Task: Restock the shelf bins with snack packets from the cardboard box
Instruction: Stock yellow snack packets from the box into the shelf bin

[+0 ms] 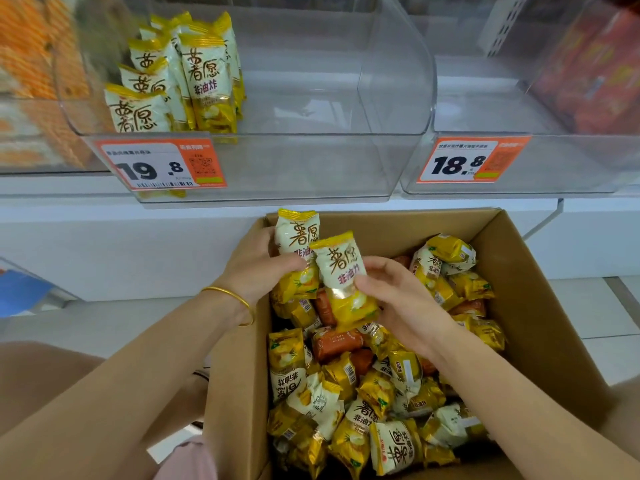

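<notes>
An open cardboard box (540,306) below the shelf holds several yellow-and-white snack packets (377,403) and a few orange ones (336,342). My left hand (258,268), with a gold bangle on its wrist, grips one upright yellow packet (298,233) above the box's far left corner. My right hand (398,296) holds a second yellow packet (341,268) beside it, thumb on its front. The clear middle shelf bin (311,168), tagged 19.8, has several matching packets (204,74) standing at its left side.
A second clear bin (554,161) tagged 18.8 stands to the right, with red packs (595,71) at its far right. Orange packs (31,64) fill the bin at far left. A white shelf ledge (138,230) runs under the bins.
</notes>
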Demonstrator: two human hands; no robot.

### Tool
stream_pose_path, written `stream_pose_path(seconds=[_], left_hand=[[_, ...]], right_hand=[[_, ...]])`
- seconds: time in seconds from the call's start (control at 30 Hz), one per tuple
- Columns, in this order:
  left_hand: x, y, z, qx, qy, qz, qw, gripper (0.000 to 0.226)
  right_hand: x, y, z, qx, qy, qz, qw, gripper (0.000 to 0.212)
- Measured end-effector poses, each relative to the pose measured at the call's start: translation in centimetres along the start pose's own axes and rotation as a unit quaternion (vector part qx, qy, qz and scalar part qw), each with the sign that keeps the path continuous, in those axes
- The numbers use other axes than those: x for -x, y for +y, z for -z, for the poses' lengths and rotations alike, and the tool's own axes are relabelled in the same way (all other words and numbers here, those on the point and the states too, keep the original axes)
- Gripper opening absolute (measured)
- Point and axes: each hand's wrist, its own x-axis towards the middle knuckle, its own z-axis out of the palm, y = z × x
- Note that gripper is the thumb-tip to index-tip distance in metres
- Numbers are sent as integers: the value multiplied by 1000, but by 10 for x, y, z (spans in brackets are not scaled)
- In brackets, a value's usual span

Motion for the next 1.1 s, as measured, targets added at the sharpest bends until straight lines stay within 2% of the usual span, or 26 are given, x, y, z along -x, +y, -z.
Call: stream_pose_path(seconds=[0.07,0.13,0.23,0.3,0.37,0.47,0.53,0.67,0.77,0.9,1.0,1.03,1.1], left_hand=[[4,3,-1,14,-14,-4,1000,49],[8,8,-2,16,-22,-12,1000,49],[9,13,0,41,-33,-9,999,52],[10,17,2,52,-46,-7,998,64],[13,23,5,69,-46,-7,997,67],[20,33,11,87,-46,-27,995,55],[25,38,16,80,-61,-41,994,63],[39,49,22,62,-101,-90,989,61],[49,66,31,61,-113,-149,980,60],[46,104,60,-37,-32,-262,964,56],[34,129,80,-43,101,-326,939,42],[28,132,89,-85,171,-354,916,38],[15,128,111,-222,300,-392,841,32]], right_hand=[[1,-1,-5,68,-50,-4,996,58],[2,-3,-11,96,-67,-12,993,57],[1,-8,-12,25,-70,-6,997,56],[2,-12,-10,-26,-75,9,997,54],[3,-17,-9,-24,-93,28,995,55],[6,-28,-8,-7,-142,54,988,75],[8,-38,-11,-4,-177,72,982,82],[11,-64,-26,47,-233,115,964,63],[12,-92,-43,90,-257,135,953,61],[6,-147,-78,167,-282,201,923,54],[-13,-186,-106,193,-274,242,911,67],[-22,-196,-115,201,-263,249,910,66],[-44,-211,-127,220,-223,254,915,52]])
